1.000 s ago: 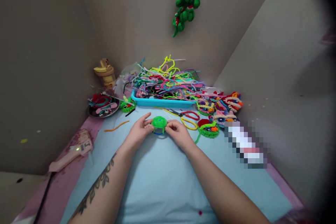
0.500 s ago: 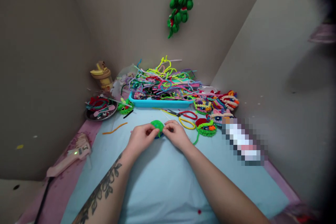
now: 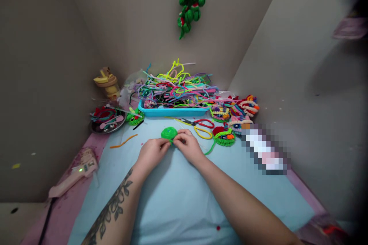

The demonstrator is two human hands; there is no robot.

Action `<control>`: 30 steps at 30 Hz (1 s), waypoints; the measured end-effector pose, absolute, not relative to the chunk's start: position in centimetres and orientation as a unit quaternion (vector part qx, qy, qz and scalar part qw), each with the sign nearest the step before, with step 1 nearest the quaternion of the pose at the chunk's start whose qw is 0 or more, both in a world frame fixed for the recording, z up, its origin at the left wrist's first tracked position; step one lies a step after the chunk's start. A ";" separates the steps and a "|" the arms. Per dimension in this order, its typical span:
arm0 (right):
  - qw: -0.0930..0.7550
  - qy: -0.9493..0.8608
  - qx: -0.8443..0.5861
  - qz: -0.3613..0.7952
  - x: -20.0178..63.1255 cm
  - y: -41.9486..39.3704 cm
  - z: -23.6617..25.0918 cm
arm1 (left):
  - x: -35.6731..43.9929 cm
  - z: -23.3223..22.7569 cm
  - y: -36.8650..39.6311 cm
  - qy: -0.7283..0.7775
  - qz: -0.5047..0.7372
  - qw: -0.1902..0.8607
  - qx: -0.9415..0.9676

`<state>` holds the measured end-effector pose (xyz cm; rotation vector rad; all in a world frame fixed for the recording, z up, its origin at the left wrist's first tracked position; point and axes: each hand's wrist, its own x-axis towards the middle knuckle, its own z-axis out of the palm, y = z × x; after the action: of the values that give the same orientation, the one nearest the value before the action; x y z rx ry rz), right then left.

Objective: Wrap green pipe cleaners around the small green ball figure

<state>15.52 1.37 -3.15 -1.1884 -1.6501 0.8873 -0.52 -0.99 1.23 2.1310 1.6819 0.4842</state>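
Observation:
Between my hands is a small round green piece of coiled pipe cleaner (image 3: 169, 133), its flat side facing me. My left hand (image 3: 152, 154) pinches its near edge with thumb and forefinger. From the other side, the closed fingertips of my right hand (image 3: 188, 143) meet the same edge, where a short green end shows. What lies right between the fingertips is too small to make out. Beyond my right hand lie scissors (image 3: 198, 124) with one red and one yellow handle. A green and red pipe-cleaner figure (image 3: 224, 136) sits to their right, a loose green strand trailing from it.
A blue tray (image 3: 175, 112) heaped with pipe cleaners stands at the back. Left are a metal bowl (image 3: 120, 124), a green figure (image 3: 134, 116), an orange strand (image 3: 124, 141) and a pink glue gun (image 3: 75, 178), its light on. More figures (image 3: 240, 111) crowd the right; a green bunch (image 3: 192, 2) hangs above.
The green coil has turned so that more of its flat face shows above my fingers. My fingertips have drawn closer together at its near edge. The whole view has shifted slightly.

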 end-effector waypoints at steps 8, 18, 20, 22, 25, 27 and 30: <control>0.464 -0.660 -0.462 0.368 15.3 1.1 -2.6 | -0.1 0.4 -0.4 0.645 0.318 0.309 0.623; 0.487 -0.647 -0.473 0.347 15.2 0.9 -2.4 | 0.8 -0.6 -0.3 0.597 0.446 0.447 0.495; 0.499 -0.640 -0.484 0.326 15.1 0.9 -2.4 | 0.8 -0.7 -0.3 0.597 0.450 0.450 0.488; 0.503 -0.640 -0.486 0.317 15.1 0.9 -2.3 | 0.9 -0.7 -0.3 0.595 0.449 0.454 0.488; 0.494 -0.645 -0.483 0.326 14.9 0.8 -2.2 | 1.0 -0.9 -0.2 0.571 0.438 0.477 0.505; 0.488 -0.652 -0.479 0.329 14.9 0.8 -2.1 | 1.0 -1.1 -0.2 0.554 0.424 0.489 0.524; 0.494 -0.652 -0.484 0.312 15.0 0.8 -1.8 | 1.0 -1.3 -0.1 0.571 0.421 0.451 0.541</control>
<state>14.97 0.78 -1.81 -1.1733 -1.5808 0.7568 0.97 -0.13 -1.29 1.3376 1.4116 1.0399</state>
